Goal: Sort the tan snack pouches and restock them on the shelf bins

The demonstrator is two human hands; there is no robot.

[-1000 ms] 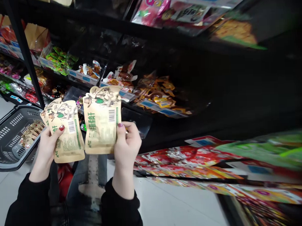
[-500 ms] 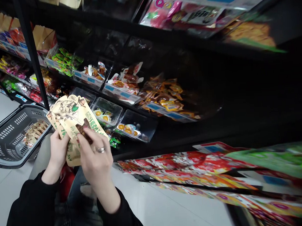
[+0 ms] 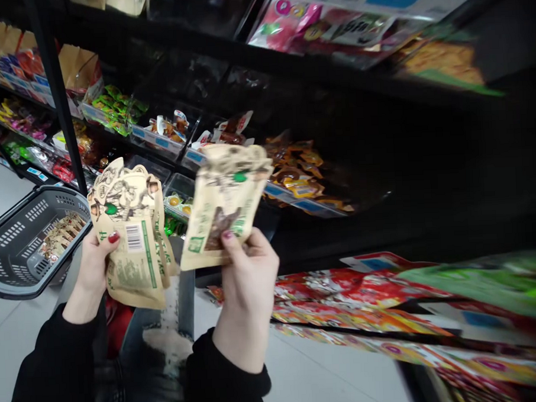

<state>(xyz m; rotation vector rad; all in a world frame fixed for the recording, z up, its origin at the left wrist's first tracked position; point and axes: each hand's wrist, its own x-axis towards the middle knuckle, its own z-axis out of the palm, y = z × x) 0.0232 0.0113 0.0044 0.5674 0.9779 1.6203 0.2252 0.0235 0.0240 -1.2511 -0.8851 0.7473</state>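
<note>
My left hand (image 3: 93, 262) is closed on a small stack of beige snack pouches (image 3: 135, 254), its thumb pressed on the top one. That pouch turns its barcode side up, with green lettering and a line drawing. To the right, my right hand (image 3: 248, 273) pinches another beige snack pouch (image 3: 219, 212) by its lower right part. Its dark brown window faces me, and its top is blurred by motion. The two lots of pouches are apart. Whether my right hand holds more than one pouch I cannot tell.
A grey shopping basket (image 3: 11, 221) with a row of patterned packets (image 3: 63, 236) stands at the left. Ahead, black shelves carry clear bins of wrapped snacks (image 3: 293, 170). A dark post (image 3: 59, 97) rises at the left. Red and orange bags (image 3: 343, 286) line a lower shelf at right.
The right hand went to the left hand's stack, then drew back to the right with a pouch showing its window side. Pouches now sit together in the left hand.
</note>
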